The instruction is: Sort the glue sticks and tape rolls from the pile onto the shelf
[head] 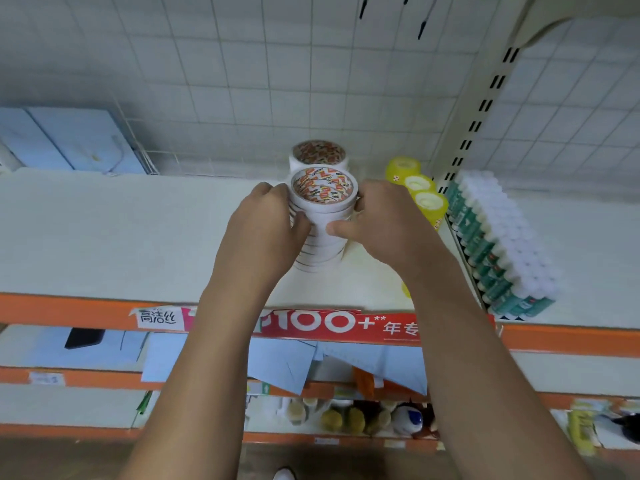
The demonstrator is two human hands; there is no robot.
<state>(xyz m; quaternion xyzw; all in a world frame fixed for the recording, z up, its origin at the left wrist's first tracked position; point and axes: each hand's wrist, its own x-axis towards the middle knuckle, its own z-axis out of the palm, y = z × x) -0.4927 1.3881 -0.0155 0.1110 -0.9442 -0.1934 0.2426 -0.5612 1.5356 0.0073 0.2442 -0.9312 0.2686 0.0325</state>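
Tall stack of white tape rolls (322,221) w/ red-orange-yellow printed paper cores stands upright on the white shelf board (121,237), base on the board. Both hands are on it. The left hand (266,230) wraps its left side w/ curled fingers; the right hand (384,220) wraps its right side, thumb laid across the front approx mid-height. So both hands grip the stack, pressing in from opposite sides.

Just behind the grip, touching or nearly so (can't tell which), is a second stack of the same white rolls (318,155), printed core facing up. To the right of the right hand, near the knuckles, is a row of yellow translucent tape rolls (420,192) running front to back; one more bit of yellow shows beside the right wrist.

Further right, past a thin divider, lies a shrink-wrapped block of glue sticks (502,244), green bodies w/ white caps, on the next shelf section. A cream slotted upright post (478,123) rises behind it.

Below the wrists the shelf's orange front edge (69,313) carries a red price strip (332,323) reading "100+". Behind everything is a white wire-grid back panel (277,81). Far left of the grip, at the rear, are pale blue flat packs (69,140). Under the forearms, on the lower shelf, are pale blue envelopes (287,365).
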